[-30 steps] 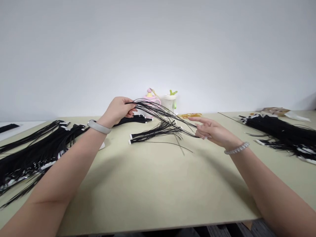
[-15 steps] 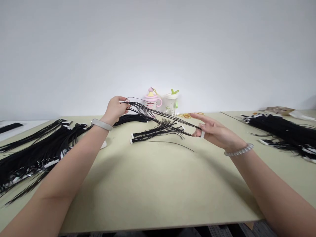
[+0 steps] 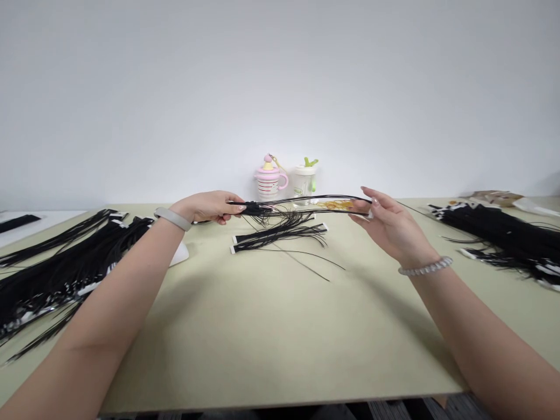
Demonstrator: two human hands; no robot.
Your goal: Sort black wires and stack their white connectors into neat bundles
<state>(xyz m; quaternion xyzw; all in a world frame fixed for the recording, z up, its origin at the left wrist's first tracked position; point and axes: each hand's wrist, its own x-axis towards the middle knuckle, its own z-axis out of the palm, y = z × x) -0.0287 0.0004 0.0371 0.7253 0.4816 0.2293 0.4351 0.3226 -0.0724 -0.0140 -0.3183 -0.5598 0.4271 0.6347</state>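
A bundle of thin black wires stretches level above the table between my two hands. My left hand, wearing a grey wristband, pinches the bundle's left part between thumb and fingers. At the other end, my right hand is closed on a small white connector and the wires by it. Under the held wires, more black wire harnesses with white connectors lie on the table, their loose ends spread to the right. Single wires trail near them.
Large piles of black wire harnesses lie left and right. A pink striped cup and a clear cup with a green straw stand by the wall. Yellow rubber bands lie behind my right hand. A white object sits beside my left forearm.
My left hand has come down and gripped the wires together; before, they fanned loosely from it. My right hand has risen a little, and the bundle is now nearly level.
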